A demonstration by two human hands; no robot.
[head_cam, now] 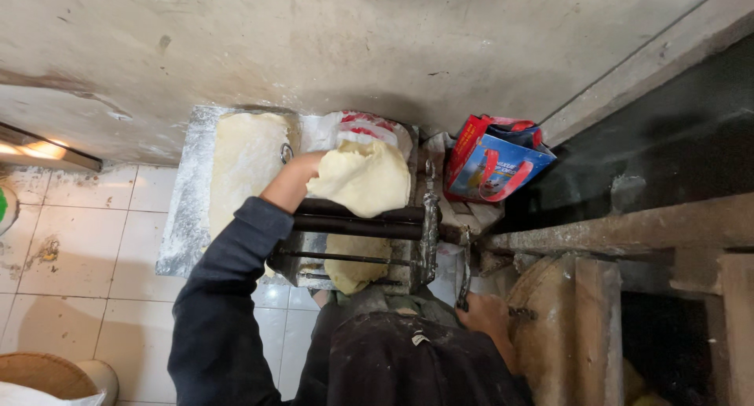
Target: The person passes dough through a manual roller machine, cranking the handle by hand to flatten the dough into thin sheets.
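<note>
View from above. Nearest, the person's right hand (488, 318) is closed around a metal crank handle (465, 272) at the side of a dough roller machine (357, 245). The hands are well apart. Further out, the left hand (297, 178), in a dark sleeve, presses a pale sheet of dough (365, 178) onto the rollers; more dough hangs below them. Beyond lie a floured tray (188, 210) and a red-and-blue bag (495, 162) against the wall.
</note>
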